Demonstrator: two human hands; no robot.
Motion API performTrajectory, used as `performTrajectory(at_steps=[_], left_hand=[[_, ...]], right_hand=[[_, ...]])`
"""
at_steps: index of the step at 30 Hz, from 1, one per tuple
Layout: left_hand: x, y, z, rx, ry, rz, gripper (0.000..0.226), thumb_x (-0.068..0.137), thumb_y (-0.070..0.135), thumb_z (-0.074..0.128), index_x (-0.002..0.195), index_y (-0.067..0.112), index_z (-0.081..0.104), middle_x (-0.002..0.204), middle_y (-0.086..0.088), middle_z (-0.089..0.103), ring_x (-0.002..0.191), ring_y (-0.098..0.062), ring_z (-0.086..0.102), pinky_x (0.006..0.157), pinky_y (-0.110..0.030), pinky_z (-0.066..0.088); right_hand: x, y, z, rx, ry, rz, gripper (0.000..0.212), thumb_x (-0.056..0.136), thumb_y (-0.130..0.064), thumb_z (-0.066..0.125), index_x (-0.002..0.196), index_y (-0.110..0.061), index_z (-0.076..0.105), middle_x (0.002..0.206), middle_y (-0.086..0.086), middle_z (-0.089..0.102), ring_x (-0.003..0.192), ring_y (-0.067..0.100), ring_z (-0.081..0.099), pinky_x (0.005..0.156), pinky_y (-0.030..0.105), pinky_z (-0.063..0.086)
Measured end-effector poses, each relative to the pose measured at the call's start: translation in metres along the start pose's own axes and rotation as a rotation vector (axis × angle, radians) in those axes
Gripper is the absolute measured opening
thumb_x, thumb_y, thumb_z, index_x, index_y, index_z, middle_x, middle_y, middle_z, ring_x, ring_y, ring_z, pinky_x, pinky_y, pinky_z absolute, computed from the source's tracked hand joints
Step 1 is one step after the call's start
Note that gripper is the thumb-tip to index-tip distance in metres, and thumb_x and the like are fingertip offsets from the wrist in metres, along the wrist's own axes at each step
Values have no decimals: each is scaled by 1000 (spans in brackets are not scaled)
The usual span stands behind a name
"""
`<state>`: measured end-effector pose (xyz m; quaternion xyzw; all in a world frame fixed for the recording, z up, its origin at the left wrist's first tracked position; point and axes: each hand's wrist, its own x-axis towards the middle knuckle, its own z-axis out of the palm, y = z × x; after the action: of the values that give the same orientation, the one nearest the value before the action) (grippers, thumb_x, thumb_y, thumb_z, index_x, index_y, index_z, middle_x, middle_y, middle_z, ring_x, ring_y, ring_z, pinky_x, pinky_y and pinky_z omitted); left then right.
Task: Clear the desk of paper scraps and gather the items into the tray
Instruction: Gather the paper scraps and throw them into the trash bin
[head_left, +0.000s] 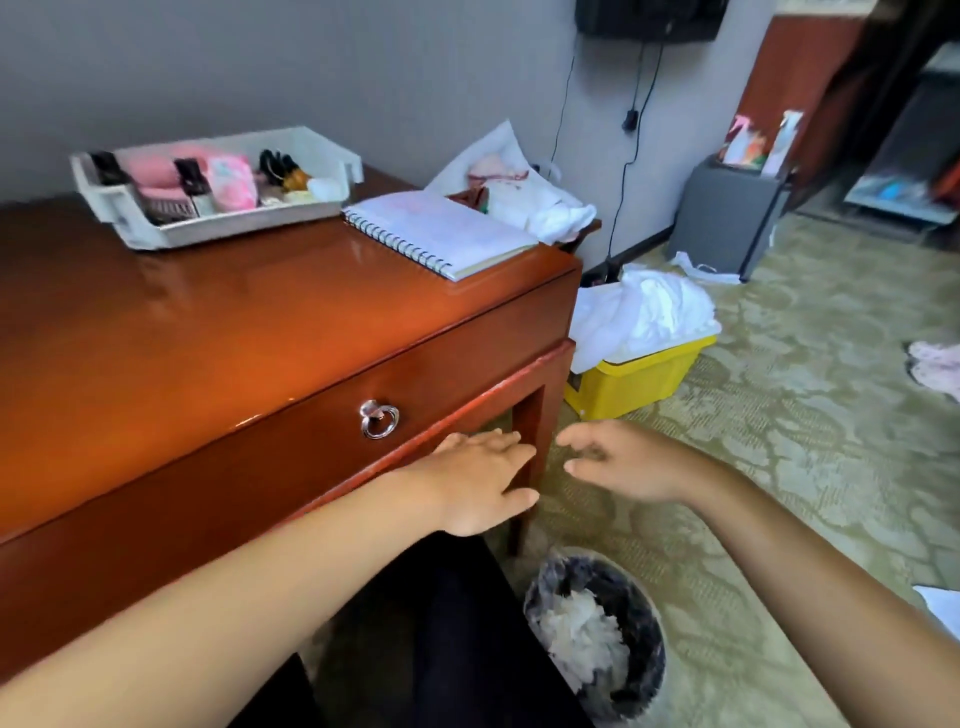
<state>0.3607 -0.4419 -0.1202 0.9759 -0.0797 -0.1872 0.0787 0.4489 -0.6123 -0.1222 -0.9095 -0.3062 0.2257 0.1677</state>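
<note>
Fingers on both hands are loose, spread and holding nothing. The left hand lies flat, palm down, by the near right corner of the desk. The right hand is slightly cupped just beside it. Both forearms reach forward above the bin of paper scraps. The notebook, far right, probably comes next: grip its spine and carry it level to the tray, far left.
</note>
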Motion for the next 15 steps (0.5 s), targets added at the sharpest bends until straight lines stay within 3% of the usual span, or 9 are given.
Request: performTrajectory(at_steps=[5,10,15], left_hand=[[-63,-22,-44,53,136,-55,60,99,46,30,151,27,8,160,4,2,147,-11,-1,120,-37,3],[-133,-39,-84,51,195,-185,60,98,48,29,151,30,7,160,7,3,147,-9,1,118,-34,2],[-195,-67,-98,112,262,-375,62,97,52,25,151,29,6,160,5,3,147,-12,2,118,-34,3]], right_hand=[[-10,-61,-33,-95,79,-147,41,92,-37,52,133,-31,49,133,-5,54,120,13,51,100,31,42],[-17,-135,-52,-142,140,-354,36,91,-40,52,127,-38,51,125,-12,56,113,8,54,101,34,44],[-4,-210,-47,-255,148,-551,36,91,-44,49,127,-40,49,131,-12,56,117,12,52,101,41,44]])
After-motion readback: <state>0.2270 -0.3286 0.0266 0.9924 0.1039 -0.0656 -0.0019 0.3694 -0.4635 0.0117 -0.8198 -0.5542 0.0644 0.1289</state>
